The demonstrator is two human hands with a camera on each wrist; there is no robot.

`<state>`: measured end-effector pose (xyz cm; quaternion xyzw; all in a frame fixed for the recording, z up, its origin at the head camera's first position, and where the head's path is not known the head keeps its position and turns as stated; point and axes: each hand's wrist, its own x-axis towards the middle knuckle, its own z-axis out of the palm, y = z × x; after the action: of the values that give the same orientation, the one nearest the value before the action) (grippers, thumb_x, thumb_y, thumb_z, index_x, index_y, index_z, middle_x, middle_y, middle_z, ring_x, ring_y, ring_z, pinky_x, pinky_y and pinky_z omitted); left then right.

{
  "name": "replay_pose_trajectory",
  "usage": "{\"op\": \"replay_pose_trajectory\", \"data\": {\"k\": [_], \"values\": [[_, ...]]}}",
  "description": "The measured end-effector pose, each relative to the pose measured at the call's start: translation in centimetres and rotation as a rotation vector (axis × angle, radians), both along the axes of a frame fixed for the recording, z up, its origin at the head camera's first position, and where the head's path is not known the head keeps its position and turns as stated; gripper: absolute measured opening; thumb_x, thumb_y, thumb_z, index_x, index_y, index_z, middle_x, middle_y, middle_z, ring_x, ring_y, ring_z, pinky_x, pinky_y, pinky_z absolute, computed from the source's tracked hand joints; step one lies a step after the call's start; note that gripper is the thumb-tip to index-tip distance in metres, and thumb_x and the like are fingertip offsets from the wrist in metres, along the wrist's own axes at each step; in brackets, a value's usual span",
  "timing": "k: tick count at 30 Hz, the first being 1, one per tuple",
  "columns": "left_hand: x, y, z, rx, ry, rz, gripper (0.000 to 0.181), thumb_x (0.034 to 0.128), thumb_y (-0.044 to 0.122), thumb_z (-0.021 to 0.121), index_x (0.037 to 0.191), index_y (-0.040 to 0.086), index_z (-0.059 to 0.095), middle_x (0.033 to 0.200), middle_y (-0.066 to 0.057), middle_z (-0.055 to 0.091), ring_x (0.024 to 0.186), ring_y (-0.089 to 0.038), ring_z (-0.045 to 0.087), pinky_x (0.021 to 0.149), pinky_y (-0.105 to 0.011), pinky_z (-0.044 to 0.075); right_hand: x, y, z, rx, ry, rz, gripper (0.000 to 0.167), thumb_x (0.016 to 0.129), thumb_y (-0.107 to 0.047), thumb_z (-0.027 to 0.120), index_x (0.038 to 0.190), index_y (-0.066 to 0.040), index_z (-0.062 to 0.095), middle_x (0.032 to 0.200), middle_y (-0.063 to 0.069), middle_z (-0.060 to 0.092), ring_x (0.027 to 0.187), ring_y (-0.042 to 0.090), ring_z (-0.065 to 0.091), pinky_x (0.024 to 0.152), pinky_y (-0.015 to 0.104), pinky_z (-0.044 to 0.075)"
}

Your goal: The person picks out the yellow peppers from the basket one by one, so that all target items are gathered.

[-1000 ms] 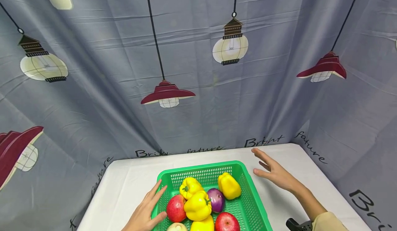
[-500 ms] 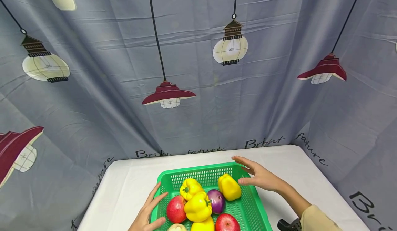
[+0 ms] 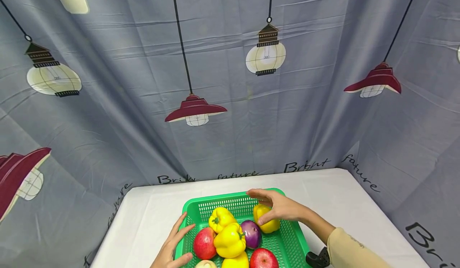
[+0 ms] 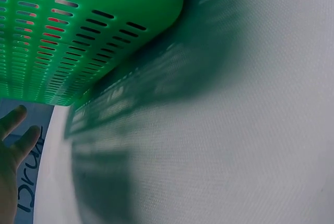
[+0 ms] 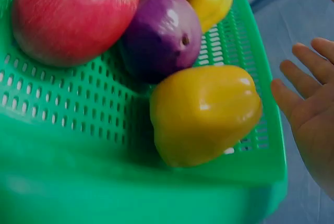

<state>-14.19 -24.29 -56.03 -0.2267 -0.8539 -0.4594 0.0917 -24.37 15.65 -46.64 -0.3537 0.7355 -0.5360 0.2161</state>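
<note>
A green plastic basket (image 3: 223,196) holds several yellow bell peppers, a pinkish-red round fruit (image 3: 205,243), a round purple fruit or vegetable (image 3: 251,234) and a red apple (image 3: 264,259). My right hand (image 3: 282,209) hovers over the basket's far right corner, fingers spread around a yellow bell pepper (image 3: 268,225) and partly covering it. The right wrist view shows that pepper (image 5: 206,114) on the basket floor, apart from the hand (image 5: 313,98). At the basket's left side is my left hand (image 3: 172,246), fingers extended by the rim; contact is unclear.
The basket stands on a white-covered table (image 3: 151,212). A grey curtain (image 3: 230,148) with printed lamps hangs behind and beside it. A pale round item (image 3: 205,264) sits at the lower frame edge. The left wrist view shows the basket's slotted wall (image 4: 104,31).
My right hand has moved left from beside the basket to over the yellow bell pepper in its far right corner. My left hand has shifted slightly right, and the produce lies as before.
</note>
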Motion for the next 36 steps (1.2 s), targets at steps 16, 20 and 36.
{"op": "replay_pose_trajectory", "data": {"k": [16,20,36], "values": [[0.1,0.0,-0.5,0.006,0.0,0.008,0.056,0.0856,0.018,0.07,0.14,0.009,0.06,0.164,-0.013,0.024,0.14,0.008,0.017,0.085,-0.078,0.039,0.3,-5.2,-0.5,-0.048,-0.157,0.146,0.084,0.084,-0.02,0.085,0.152,0.0,0.039,0.155,0.015,0.042,0.144,0.029,0.035,0.116,0.04,0.029],[0.0,0.0,-0.4,0.002,0.007,0.007,0.056,0.0853,0.018,0.07,0.139,0.01,0.06,0.164,-0.012,0.025,0.14,0.007,0.018,0.085,-0.077,0.04,0.6,-6.3,-1.2,-0.08,-0.206,0.178,0.084,0.083,-0.019,0.086,0.151,0.001,0.041,0.155,0.017,0.042,0.144,0.031,0.036,0.117,0.049,0.026],[0.0,0.0,-0.2,0.022,0.004,-0.012,0.055,0.0857,0.015,0.069,0.139,0.008,0.06,0.164,-0.016,0.023,0.14,0.009,0.016,0.084,-0.078,0.039,1.4,-8.0,-3.0,-0.092,-0.19,0.239,0.075,0.082,-0.013,0.086,0.144,0.006,0.049,0.146,0.024,0.05,0.135,0.033,0.048,0.106,0.026,0.041]]}}
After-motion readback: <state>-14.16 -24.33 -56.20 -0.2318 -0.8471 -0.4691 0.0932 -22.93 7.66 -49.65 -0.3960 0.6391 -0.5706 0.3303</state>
